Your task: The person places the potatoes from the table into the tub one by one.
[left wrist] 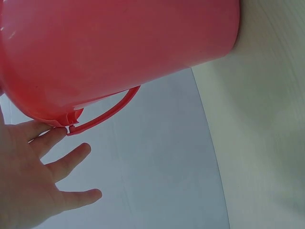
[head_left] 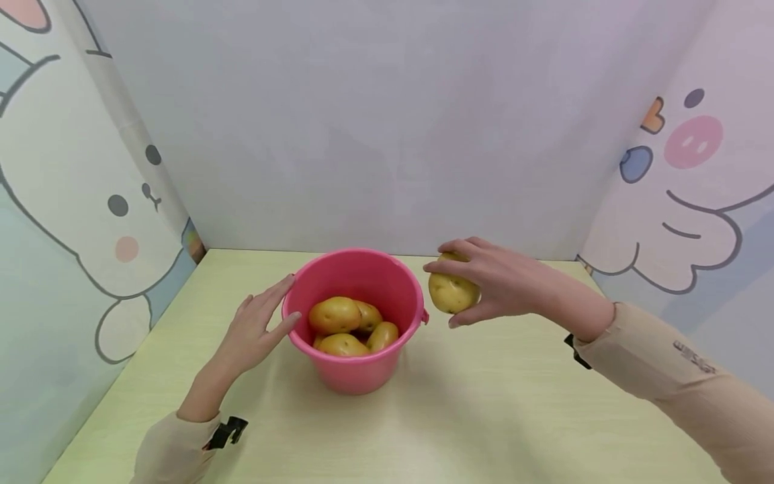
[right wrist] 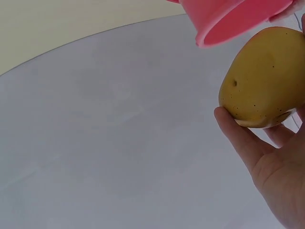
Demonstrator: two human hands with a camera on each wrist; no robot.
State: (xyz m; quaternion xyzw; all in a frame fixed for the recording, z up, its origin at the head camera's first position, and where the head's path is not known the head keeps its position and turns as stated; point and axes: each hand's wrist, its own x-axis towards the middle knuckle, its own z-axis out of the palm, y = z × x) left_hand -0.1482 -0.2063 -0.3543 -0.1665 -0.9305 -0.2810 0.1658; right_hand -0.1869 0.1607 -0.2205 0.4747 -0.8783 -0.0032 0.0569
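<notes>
A pink bucket (head_left: pixel 363 374) stands upright on the table with several yellow potatoes (head_left: pixel 334 315) inside. At its left rim is my left hand (head_left: pixel 256 329), its fingers extended and its fingertips touching the rim. The left wrist view shows that hand (left wrist: pixel 33 171) with fingers spread beside the bucket's handle (left wrist: pixel 107 114). To the right of the bucket, my right hand (head_left: pixel 492 275) holds one potato (head_left: pixel 453 290) above the table. In the right wrist view, fingers and thumb grip this potato (right wrist: pixel 267 78) from its sides, apart from the bucket (right wrist: pixel 209 19).
The pale wooden table (head_left: pixel 484 410) meets a plain light wall (head_left: pixel 387 134) at the back. Side panels carry cartoon drawings, a white rabbit (head_left: pixel 78 175) on the left and a pink-snouted animal (head_left: pixel 695 181) on the right.
</notes>
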